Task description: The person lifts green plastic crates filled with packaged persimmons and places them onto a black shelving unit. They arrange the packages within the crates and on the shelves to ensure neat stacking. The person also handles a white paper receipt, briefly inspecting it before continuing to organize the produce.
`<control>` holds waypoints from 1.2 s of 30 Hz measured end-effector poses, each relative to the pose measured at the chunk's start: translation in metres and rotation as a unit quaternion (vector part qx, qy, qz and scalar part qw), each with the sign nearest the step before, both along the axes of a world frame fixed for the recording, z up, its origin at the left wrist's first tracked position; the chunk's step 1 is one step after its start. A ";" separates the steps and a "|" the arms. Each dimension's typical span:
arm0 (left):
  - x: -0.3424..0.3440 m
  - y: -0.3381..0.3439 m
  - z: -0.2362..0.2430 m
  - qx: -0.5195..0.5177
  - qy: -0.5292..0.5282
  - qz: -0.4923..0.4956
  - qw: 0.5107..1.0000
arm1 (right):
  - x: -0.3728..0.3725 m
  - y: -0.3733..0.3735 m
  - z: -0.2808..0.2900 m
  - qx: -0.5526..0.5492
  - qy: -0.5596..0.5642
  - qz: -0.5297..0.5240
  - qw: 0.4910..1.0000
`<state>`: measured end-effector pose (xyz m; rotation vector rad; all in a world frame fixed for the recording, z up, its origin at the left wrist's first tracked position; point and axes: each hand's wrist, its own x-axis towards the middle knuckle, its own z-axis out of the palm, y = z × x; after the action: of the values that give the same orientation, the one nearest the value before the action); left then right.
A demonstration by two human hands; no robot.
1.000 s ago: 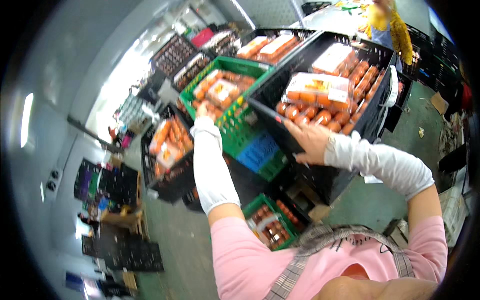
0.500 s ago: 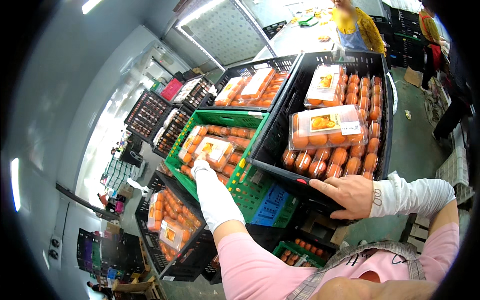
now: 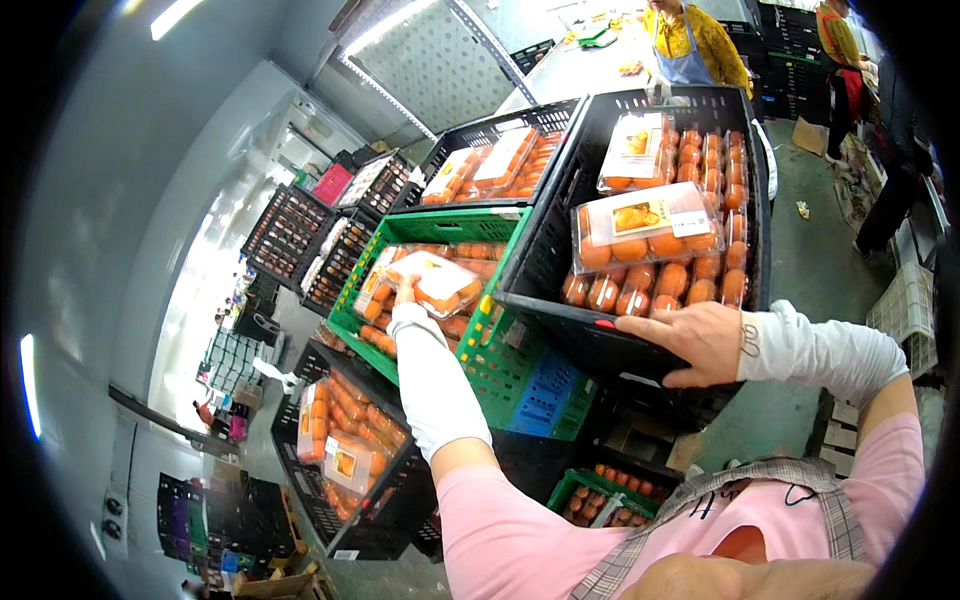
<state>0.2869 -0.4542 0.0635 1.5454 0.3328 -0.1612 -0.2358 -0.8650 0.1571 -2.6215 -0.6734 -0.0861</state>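
Note:
My left hand [image 3: 405, 292] holds a clear clamshell pack of round orange produce [image 3: 438, 282] at its near end, slightly tilted over other packs in a green crate [image 3: 480, 360]. My right hand [image 3: 688, 342] grips the near rim of a tall black crate [image 3: 545, 300] at the right. That crate holds rows of orange produce in clear packaging [image 3: 690, 280], with two labelled packs [image 3: 647, 227] lying on top. Behind the green crate, another black crate [image 3: 567, 108] holds similar packs; a lower one [image 3: 380, 505] stands at my left with more.
A co-worker in yellow [image 3: 710, 45] stands behind the crates by a white table [image 3: 560, 75]; other people [image 3: 880, 175] are at the right beside a white crate [image 3: 900, 310]. More crates [image 3: 285, 235] are stacked at left back. Green floor [image 3: 805, 260] shows at right.
The pack at my left hand has risen and tilted since half a second ago. My right hand stays on the black crate's rim. The view has swung and shifted slightly.

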 end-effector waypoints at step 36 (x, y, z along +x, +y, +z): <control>-1.102 0.064 -0.174 -0.177 -0.163 0.534 0.811 | -0.438 0.318 -0.320 0.213 0.490 0.193 0.823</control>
<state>-0.8154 -0.3906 -0.1110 0.8087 0.7955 0.8777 -0.6742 -0.5473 -0.1633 -1.6916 -0.6515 1.0321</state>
